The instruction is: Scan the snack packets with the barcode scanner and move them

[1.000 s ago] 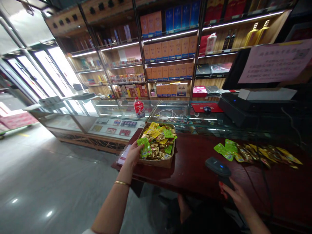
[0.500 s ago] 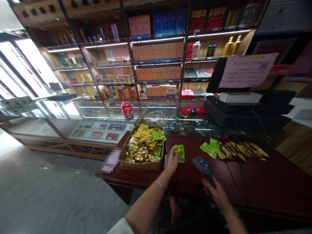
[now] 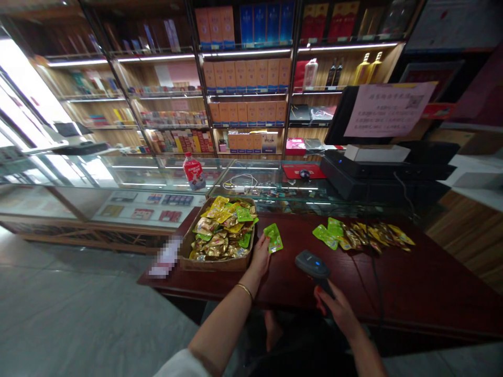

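Observation:
My left hand pinches a green snack packet by its left edge, just above the dark red table. In my right hand is a black barcode scanner, gripped by its handle, with a blue light on top and its head pointing left toward the packet. Left of my left hand stands a cardboard box heaped with gold, yellow and green snack packets. Beyond the scanner, to the right, a row of loose packets lies on the table, green at its left end and gold further along.
Behind the table runs a glass display counter bearing a red-labelled bottle, a white cable and a mouse. A monitor with a pink paper notice stands at right. A dark cable crosses the table.
The whole view has shifted, so things appear further left. The green packet now tilts in my left hand. Both hands keep their holds.

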The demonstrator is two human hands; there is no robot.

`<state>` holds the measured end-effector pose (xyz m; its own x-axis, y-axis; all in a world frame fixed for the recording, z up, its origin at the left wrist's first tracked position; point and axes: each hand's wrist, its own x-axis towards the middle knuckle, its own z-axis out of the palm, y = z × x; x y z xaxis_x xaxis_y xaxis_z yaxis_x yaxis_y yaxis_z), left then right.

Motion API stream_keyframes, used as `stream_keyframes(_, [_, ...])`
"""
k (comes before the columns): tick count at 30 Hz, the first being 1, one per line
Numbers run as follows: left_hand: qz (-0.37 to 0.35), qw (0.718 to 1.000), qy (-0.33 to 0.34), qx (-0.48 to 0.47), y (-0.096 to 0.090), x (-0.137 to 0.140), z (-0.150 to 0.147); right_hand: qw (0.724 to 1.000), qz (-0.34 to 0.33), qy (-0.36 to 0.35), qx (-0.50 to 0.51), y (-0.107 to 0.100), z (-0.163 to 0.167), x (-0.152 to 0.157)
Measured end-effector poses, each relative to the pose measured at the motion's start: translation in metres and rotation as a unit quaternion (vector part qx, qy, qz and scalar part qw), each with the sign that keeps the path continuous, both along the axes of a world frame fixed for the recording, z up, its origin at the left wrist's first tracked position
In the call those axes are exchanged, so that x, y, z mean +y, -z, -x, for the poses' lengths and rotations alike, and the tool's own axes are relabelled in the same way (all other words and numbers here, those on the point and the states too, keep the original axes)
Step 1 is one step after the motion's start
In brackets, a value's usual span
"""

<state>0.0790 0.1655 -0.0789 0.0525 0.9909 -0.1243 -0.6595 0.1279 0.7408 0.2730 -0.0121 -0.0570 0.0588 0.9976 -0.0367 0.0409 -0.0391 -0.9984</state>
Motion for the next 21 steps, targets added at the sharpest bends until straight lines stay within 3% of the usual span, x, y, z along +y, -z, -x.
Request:
stream_keyframes(15, [-0.017,1.000,0.013,-0.019,0.000,-0.001,0.006,0.999,0.040,-0.019,0.031,-0.004,-0.002,0.006])
stream_keyframes(21, [-0.058,0.987,0.015,0.148,0.007,-0.002,0.004,0.997,0.012,0.010,0.077,0.014,-0.013,0.010])
